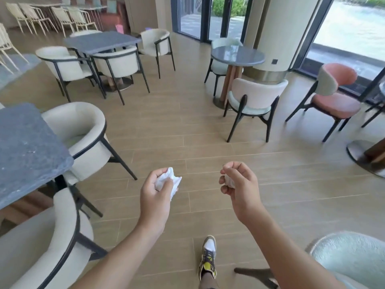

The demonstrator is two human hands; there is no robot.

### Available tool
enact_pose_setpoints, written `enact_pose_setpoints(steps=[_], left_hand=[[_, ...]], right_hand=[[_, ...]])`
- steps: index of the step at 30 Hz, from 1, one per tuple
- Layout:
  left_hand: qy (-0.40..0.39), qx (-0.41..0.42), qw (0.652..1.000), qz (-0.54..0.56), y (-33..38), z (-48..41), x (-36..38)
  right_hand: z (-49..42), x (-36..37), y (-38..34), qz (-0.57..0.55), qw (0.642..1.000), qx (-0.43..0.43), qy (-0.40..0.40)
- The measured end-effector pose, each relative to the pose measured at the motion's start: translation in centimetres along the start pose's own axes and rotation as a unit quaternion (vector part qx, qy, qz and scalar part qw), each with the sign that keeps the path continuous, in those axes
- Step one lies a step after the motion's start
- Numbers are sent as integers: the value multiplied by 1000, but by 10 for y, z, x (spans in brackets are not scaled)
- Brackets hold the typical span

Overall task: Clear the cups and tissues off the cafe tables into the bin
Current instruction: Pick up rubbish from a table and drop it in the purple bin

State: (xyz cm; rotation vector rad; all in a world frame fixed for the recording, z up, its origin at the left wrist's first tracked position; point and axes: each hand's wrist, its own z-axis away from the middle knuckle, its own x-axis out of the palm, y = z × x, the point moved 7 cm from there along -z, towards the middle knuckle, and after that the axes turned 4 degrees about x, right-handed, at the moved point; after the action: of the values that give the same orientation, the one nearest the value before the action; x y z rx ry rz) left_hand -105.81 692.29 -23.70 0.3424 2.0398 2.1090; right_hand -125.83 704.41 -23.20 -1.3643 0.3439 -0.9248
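My left hand (155, 197) is closed around a crumpled white tissue (169, 180), most of which sticks out above the fingers. My right hand (239, 182) grips a smaller white tissue wad (229, 181), largely hidden by the curled fingers. Both hands are held out in front of me over the wooden floor, about a hand's width apart. No bin and no cups show in the head view.
A grey square table (27, 151) with white armchairs (83, 132) stands at my left. Farther off are another square table (102, 41), a round table (237, 54) with chairs, a pillar (277, 34) and a pink chair (335, 101). A pale chair (352, 253) is at lower right.
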Motion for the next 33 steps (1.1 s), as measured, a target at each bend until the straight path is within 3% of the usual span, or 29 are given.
enact_pose_setpoints(steps=[13,22,33], left_hand=[[38,2,999,18,29,-339,170],[35,10,999,21,11,-599,241],[-18,12,1000,3,59,-904,341]], right_hand=[[-378,60,-105,48,997,-3,-62],[-637,127,-125,46,998,-3,-48],[-922,209,-197,27,999,-11,-24]])
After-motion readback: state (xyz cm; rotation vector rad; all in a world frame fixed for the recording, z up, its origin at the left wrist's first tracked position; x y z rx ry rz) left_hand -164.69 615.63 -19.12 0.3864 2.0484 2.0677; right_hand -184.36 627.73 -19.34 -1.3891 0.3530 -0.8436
